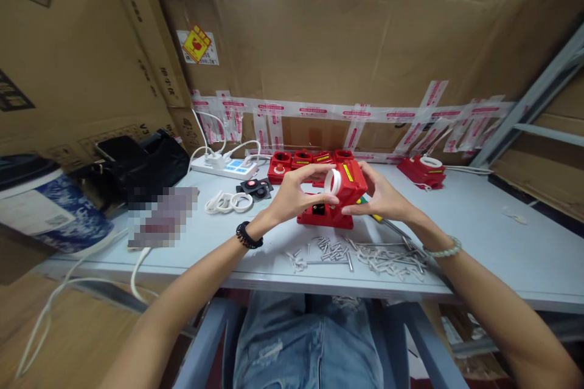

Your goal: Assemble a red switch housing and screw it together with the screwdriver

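Observation:
Both my hands hold a red plastic housing [352, 183] just above the grey table [502, 243]. My left hand [292, 194] pinches a white ring [334, 182] at the housing's open round end. My right hand [381, 194] grips the housing from the right side. Under it lies another red housing part [322, 216]. A scatter of metal screws and pins [365, 252] lies in front of my hands.
A row of red housings [310, 161] stands behind, one more red housing [422, 170] to the right. White rings [228, 202], black parts [255, 187], a white power strip [225, 165], a black bag [137, 164] and a bucket [41, 206] sit left. Cardboard walls surround.

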The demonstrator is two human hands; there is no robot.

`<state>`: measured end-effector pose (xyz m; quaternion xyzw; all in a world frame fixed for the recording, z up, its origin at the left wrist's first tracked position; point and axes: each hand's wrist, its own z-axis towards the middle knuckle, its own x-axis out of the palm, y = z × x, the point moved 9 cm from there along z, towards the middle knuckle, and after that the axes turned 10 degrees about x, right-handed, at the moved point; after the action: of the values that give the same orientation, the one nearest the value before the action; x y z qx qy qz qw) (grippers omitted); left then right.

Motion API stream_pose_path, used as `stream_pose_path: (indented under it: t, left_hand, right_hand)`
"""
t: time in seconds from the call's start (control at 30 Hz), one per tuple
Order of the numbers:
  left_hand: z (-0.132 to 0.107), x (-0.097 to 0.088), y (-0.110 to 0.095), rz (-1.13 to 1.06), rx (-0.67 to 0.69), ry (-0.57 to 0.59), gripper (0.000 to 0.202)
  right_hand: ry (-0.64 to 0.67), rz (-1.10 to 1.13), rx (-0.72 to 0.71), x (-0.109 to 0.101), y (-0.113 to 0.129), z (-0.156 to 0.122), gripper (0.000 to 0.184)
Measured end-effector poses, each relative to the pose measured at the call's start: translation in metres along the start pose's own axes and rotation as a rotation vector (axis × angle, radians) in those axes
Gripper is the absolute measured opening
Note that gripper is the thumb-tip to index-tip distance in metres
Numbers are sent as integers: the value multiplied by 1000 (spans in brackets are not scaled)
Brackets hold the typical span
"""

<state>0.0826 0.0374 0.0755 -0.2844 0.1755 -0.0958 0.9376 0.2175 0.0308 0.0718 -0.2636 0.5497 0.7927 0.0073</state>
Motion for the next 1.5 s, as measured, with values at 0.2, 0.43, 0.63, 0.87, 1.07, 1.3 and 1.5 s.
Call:
stream_pose_path:
  t: [0.2, 0.43, 0.63, 0.87, 1.07, 1.3, 1.5]
  left_hand:
    - [0, -4, -6, 123, 14, 0, 61]
    - [0, -5, -9, 97, -11, -27, 59]
    - [-1, -9, -12, 118, -36, -53, 57]
    - [-1, -9, -15, 94, -25, -71, 57]
    - [0, -10, -22, 140, 12, -66, 58]
    - [0, -11, -28, 201, 53, -44, 58]
    - [-2, -12, -26, 222, 75, -58, 60]
  right_hand:
    - [-20, -39, -45, -2, 1, -1, 72]
    - [-62, -59, -66, -3, 4, -3, 74]
    - [-112, -86, -83, -4, 8, -5, 73]
    - [-126, -88, -98, -3, 11, -5, 72]
    - [-140, -104, -97, -4, 11, -6, 74]
    - [-154, -131, -108, -4, 12, -7, 74]
    - [-161, -170, -119, -3, 11, -8, 75]
